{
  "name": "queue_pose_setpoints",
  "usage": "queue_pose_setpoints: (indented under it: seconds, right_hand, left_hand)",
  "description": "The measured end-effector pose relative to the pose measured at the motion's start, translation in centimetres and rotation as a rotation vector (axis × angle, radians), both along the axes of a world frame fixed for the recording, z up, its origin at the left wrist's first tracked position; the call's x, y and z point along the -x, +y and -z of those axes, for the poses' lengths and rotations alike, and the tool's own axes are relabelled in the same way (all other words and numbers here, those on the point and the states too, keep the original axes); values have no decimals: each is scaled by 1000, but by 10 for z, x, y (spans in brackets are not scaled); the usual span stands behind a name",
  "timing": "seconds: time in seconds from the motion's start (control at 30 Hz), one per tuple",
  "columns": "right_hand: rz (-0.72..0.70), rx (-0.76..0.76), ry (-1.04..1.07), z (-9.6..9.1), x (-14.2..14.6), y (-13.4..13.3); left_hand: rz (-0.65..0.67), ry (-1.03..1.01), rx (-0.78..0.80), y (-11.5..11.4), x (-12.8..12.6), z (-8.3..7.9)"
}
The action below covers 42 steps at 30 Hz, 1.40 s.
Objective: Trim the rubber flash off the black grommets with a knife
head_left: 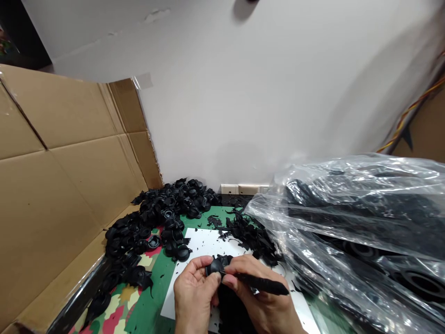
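My left hand [194, 292] pinches a small black rubber part [216, 266] over a white sheet [201, 246] near the bottom edge of the head view. My right hand [260, 297] is closed around a slim black tool [264, 284], its tip resting against the same part. Both hands sit close together, thumbs touching the part. A pile of similar black rubber parts [163, 213] lies to the left and behind. Black trimmings [250, 236] are scattered just beyond the hands.
A flattened cardboard box wall [59, 176] stands at the left. A clear plastic bag [354, 232] filled with black parts bulges at the right. The table has a green patterned cover [139, 301]. A white wall [243, 93] rises behind.
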State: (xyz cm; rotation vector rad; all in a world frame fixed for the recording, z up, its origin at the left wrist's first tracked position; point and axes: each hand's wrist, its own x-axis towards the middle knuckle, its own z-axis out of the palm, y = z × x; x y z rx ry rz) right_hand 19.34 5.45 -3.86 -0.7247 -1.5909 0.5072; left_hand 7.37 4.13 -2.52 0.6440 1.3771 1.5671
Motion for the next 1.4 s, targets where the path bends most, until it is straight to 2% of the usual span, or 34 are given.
queue_pose_setpoints:
  seconds: [0.1,0.2,0.3,0.37,0.43,0.5,0.63,0.7,0.8,0.93,1.03,1.1,1.17,1.2,1.27,1.33,1.4]
  right_hand:
    - [57,-124,-159,-4,-1,-3]
    - [187,-244,-211,-6,-4,-2]
    - [296,-193,-99,-5,-14,6]
    - [335,-66,-17,-3,-21,13]
    - [304,125,34,0,-25,18]
    - [195,308,95,1,-27,20]
    - [-52,514,224,-7,-19,15]
    - [-110,526,186,-14,-12,11]
    - [-174,453,-15,-26,0,5]
    - [-176,525,-290,-29,7,3]
    - [-127,543,-351,-26,6,5]
    - [-108,538,-391,-26,4,6]
    - [-111,520,-449,-30,3,5]
    - [-129,511,-471,-33,3,4]
    - [-178,504,-496,-40,3,2]
    - [-183,520,-514,-46,3,1]
    - [-129,538,-566,-47,5,1]
  left_hand:
    - [3,-17,-17,-3,-2,2]
    - [30,-45,-21,-6,-2,4]
    - [53,-44,-19,-7,2,5]
    - [49,-49,-16,-8,6,4]
    - [47,-55,-24,-7,9,4]
    - [50,-63,-40,-7,11,4]
    - [78,-87,-41,-5,13,5]
    - [107,-109,-51,-3,13,5]
    - [172,-132,-84,0,15,0]
    - [234,-65,-100,4,22,-15]
    - [327,223,-103,9,31,-29]
    - [397,539,-166,12,38,-36]
    - [528,727,-249,14,43,-41]
    - [605,735,-259,15,45,-42]
    - [708,616,-188,16,47,-41]
    - [716,448,-68,16,46,-38]
    - [678,324,18,16,43,-34]
